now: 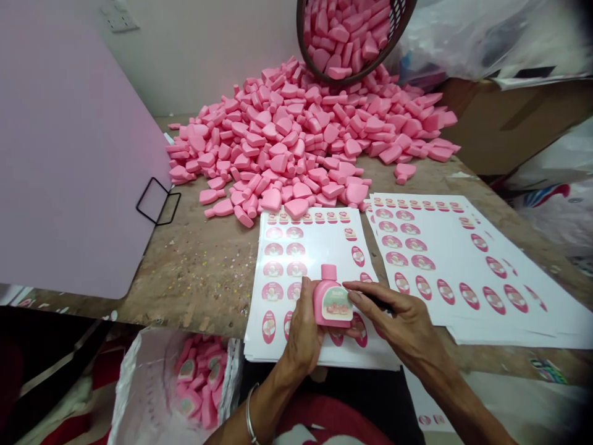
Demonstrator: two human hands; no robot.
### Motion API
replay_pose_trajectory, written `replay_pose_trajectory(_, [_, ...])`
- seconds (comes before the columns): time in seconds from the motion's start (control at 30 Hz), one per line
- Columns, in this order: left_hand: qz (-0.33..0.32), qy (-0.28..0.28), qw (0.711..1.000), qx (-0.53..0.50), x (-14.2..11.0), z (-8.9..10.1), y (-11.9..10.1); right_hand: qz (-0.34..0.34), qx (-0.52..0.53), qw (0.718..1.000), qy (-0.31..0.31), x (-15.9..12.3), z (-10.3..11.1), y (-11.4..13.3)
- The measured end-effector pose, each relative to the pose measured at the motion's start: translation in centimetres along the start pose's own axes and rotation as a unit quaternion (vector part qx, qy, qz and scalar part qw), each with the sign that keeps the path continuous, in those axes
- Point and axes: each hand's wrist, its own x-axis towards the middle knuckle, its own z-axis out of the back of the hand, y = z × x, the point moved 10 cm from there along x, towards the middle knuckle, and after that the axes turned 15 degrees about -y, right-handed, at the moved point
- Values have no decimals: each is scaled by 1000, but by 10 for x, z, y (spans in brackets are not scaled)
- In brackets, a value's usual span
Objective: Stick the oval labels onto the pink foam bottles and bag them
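Bottle (pixel 328 282): smooth pink, arched label (pixel 340 305) | left fingers (pixel 306 301): gripping it | right fingers (pixel 370 306): cannot tell

You can read no word: the label (pixel 337 304) on your pink bottle (pixel 328 284), lower centre, and the sticker sheets (pixel 327 247), centre and right, show blurred print.

Brown basket (pixel 399 23), top out of view

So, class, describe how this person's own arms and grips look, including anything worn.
The left grip and right grip are gloveless. The left forearm wears a slim silver-coloured bangle; the right forearm shows no jewellery. Neither has a visible sleeve.
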Motion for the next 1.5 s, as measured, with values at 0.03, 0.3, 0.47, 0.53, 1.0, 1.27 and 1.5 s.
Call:
replay_pose_trajectory(0.03, [2, -2, 1000, 1, 0, 0, 0, 6, 0, 1000, 3, -1, -2, 1])
replay_pose_trajectory(0.3, [9, -3, 1000, -16, 1, 3, 0, 35, -12, 999, -4, -2, -3, 5])
replay_pose_trajectory(0.47, [-2, -34, 999, -21, 4, 11, -1, 32, -4, 999, -15, -1, -3, 9])
replay_pose_trajectory(0.53, [5, -19, 1000, -24, 2, 7, -1, 32, -1, 999, -19, -1, -3, 10])
replay_pose_trajectory(1.0, [18, 13, 999, -33, -1, 0, -2, 11, 8, 1000, -18, -2, -2, 0])
replay_pose_trajectory(1.27, [7, 23, 999, -29, -1, 0, -4, 54, -14, 998, -23, -4, -4, 6])
replay_pose_trajectory(1.5, [-75, 66, 992, 78, -8, 2, -20, 198, -192, 960, -42, 0, 1, 21])
